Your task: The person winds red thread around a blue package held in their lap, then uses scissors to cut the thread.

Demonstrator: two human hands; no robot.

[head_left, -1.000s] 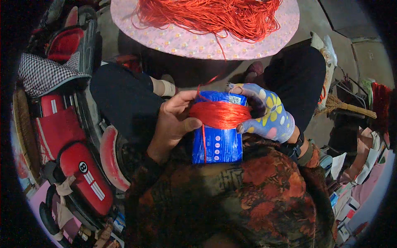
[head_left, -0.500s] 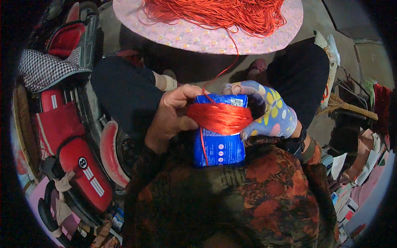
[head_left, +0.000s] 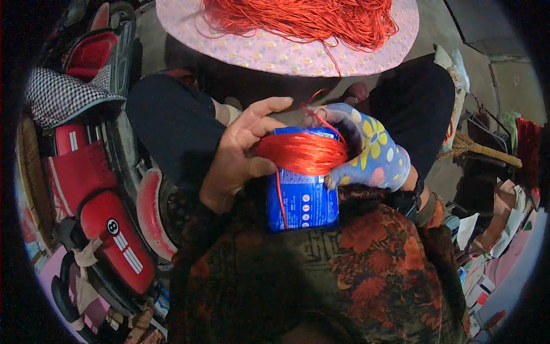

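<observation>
A blue packet (head_left: 302, 200) stands on end in my lap with red thread (head_left: 302, 153) wound many times round its upper part. My left hand (head_left: 240, 152), bare, cups the packet's left side, thumb against the wound thread and fingers stretched over the top. My right hand (head_left: 372, 152), in a blue glove with yellow flowers, grips the packet's right side. One strand of thread hangs down the packet's front, and another runs up toward a loose heap of red thread (head_left: 303, 20) lying on a round pink spotted cloth (head_left: 275, 54) ahead of my knees.
Red and black moulded seats or cases (head_left: 97, 229) are stacked at my left, with a checked cloth (head_left: 57, 94) on top. A straw broom (head_left: 481, 150) and scattered papers and boxes (head_left: 492, 241) lie on the floor at my right.
The fingers of my left hand have lifted and spread over the packet's top. The packet and the gloved right hand have stayed almost in place.
</observation>
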